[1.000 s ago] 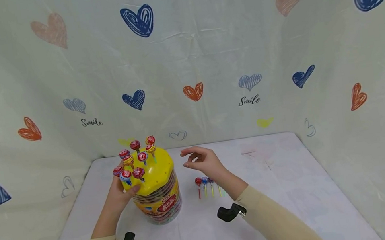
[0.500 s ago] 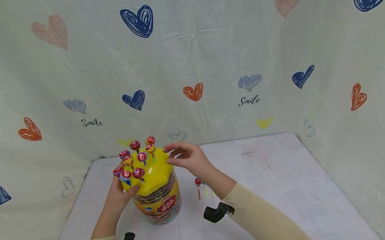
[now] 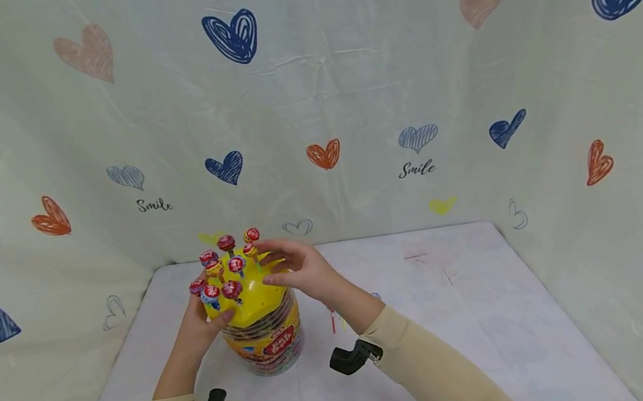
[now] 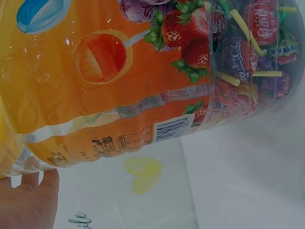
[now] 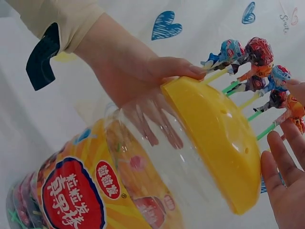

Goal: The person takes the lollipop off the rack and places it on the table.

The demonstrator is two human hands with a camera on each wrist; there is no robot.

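Note:
A clear plastic candy jar (image 3: 276,343) with an orange label stands tilted slightly on the table. Several wrapped lollipops (image 3: 232,289) are stuck by their sticks into its yellow lid (image 3: 258,297). My left hand (image 3: 199,323) grips the jar at the lid, thumb over the near edge and fingers behind. In the left wrist view, fingertips (image 4: 45,183) lie against the jar's upper end. My right hand (image 3: 302,272) is at the lid's right side, fingers extended. The right wrist view has its fingertips beside an orange-wrapped lollipop (image 5: 294,109), with nothing clearly pinched.
A few loose lollipops (image 3: 333,321) lie on the white table (image 3: 455,332), partly hidden under my right forearm. Inside the jar are more wrapped lollipops (image 4: 238,55). A curtain (image 3: 355,87) printed with hearts hangs behind and at both sides.
My right hand has moved left from above the loose lollipops to the lollipops on the lid, and two of these have shifted slightly. My left hand keeps its grip on the jar.

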